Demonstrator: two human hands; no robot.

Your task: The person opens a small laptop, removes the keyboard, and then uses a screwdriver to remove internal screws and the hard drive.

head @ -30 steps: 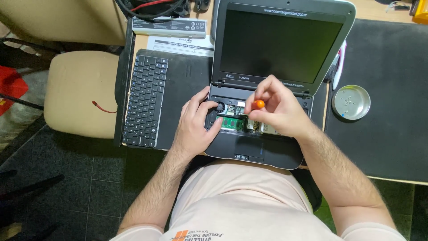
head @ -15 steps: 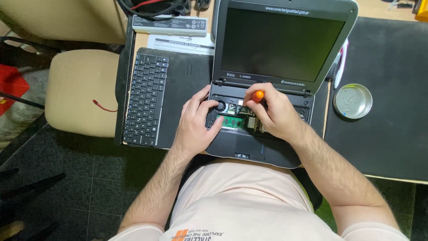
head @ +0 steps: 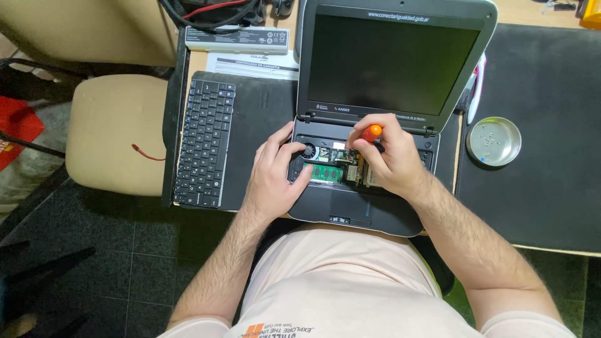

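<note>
A small grey laptop [head: 388, 62] stands open on the desk with its keyboard taken off, so the circuit board, fan and green memory card [head: 324, 172] show. My right hand [head: 388, 159] is closed around a screwdriver with an orange top [head: 374, 131], held upright over the middle of the board. My left hand [head: 275, 172] rests flat on the left side of the laptop base, fingers spread by the fan, holding nothing.
The removed black keyboard [head: 205, 141] lies to the left on a dark mat. A round metal dish [head: 494, 141] with small screws sits to the right. A battery pack [head: 236, 39] and a paper sheet lie behind. A beige chair [head: 116, 131] stands left.
My right hand with the screwdriver has shifted slightly to the left and up toward the hinge. The left hand stays on the base.
</note>
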